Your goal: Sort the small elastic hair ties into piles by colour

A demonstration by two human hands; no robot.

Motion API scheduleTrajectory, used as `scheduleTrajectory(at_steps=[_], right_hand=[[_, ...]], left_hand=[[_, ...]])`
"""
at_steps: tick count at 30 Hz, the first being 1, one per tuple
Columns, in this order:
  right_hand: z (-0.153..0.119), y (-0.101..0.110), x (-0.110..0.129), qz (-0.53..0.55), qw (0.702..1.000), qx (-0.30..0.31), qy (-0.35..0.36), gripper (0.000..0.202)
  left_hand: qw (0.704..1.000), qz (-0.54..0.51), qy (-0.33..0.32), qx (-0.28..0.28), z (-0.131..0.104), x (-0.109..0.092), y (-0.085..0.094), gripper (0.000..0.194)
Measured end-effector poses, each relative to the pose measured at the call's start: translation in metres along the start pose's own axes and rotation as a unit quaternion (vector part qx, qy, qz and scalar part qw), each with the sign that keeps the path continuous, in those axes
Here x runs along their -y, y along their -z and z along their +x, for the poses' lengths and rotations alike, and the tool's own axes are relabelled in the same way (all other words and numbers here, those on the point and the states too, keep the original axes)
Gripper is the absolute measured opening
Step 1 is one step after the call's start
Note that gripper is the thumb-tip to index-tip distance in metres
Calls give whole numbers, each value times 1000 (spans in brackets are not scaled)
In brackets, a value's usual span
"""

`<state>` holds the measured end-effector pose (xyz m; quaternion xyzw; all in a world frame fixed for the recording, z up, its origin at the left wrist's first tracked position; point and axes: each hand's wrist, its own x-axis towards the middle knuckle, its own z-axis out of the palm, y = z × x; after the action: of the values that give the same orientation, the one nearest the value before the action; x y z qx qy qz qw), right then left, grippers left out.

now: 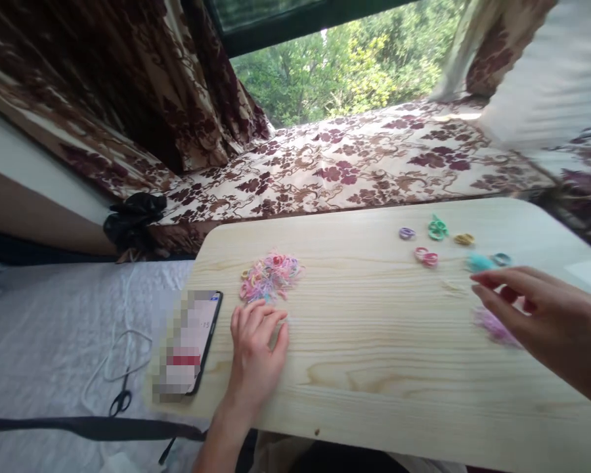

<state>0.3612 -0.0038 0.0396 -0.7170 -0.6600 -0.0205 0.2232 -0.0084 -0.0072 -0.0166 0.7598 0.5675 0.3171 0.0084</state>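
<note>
My left hand (259,335) rests on the table at the near edge of a mixed pile of small hair ties (270,276), mostly pink and fuzzy. Its fingers are loosely bent and apart, with no held thing visible. My right hand (536,309) hovers at the right, thumb and forefinger pinched; anything between the tips is too small to tell. Just left of those tips lies a pale hair tie (452,286). Around this hand are a turquoise bunch (480,263), a grey-green tie (501,259) and a fuzzy pink-purple bunch (495,326), partly hidden beneath it.
Purple (406,233), green (438,227), mustard (463,239) and red-pink ties (426,257) lie in groups toward the far right. A phone (192,345) sits at the left of the wooden table (354,355). Scissors (121,401) and a white cable (111,348) lie beyond it.
</note>
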Motion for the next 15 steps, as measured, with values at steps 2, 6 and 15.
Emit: scheduleTrajectory(at_steps=[2, 6, 15], right_hand=[[-12, -14, 23, 48, 997, 12, 57, 45], [-29, -47, 72, 153, 976, 80, 136, 32], [-23, -86, 164, 123, 934, 203, 266, 25]], left_hand=[[1000, 8, 17, 6, 0, 4, 4, 16], [999, 20, 36, 7, -3, 8, 11, 16], [998, 27, 30, 50, -7, 2, 17, 26]])
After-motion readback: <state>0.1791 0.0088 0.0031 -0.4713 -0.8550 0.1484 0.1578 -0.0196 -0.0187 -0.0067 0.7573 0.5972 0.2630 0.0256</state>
